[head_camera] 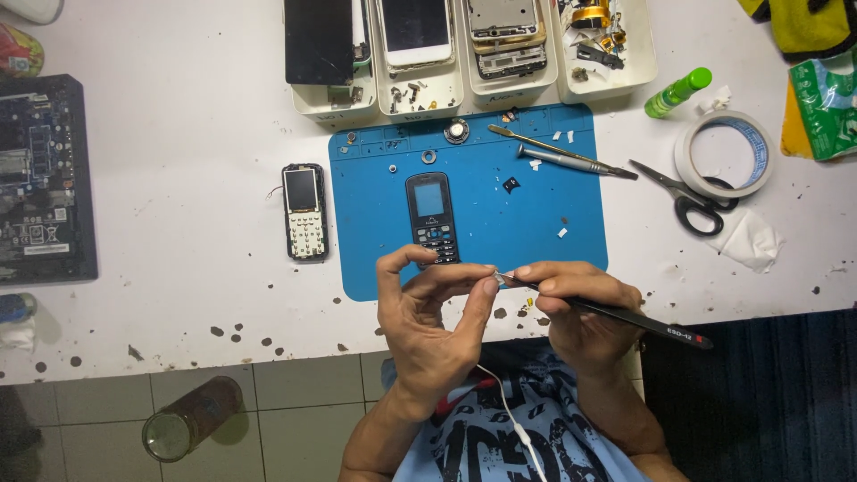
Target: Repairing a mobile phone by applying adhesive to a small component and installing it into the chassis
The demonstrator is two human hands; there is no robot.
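My left hand [428, 312] is raised at the near edge of the blue work mat [536, 205], thumb and fingers pinched on a tiny pale part [493, 277]. My right hand [576, 308] grips black tweezers [625, 315], whose tips meet that small part. Just beyond my left fingers a black keypad phone [432, 217] lies face up on the mat. A second keypad phone with its casing removed [304, 211] rests on the white table to the left of the mat.
White trays of phone parts [473, 54] line the back. A screwdriver [571, 162], a metal pry tool [536, 141], scissors [687, 196], a tape roll [725, 153], a green bottle [678, 91], a circuit board [40, 178] at left, a jar [192, 418] on the floor.
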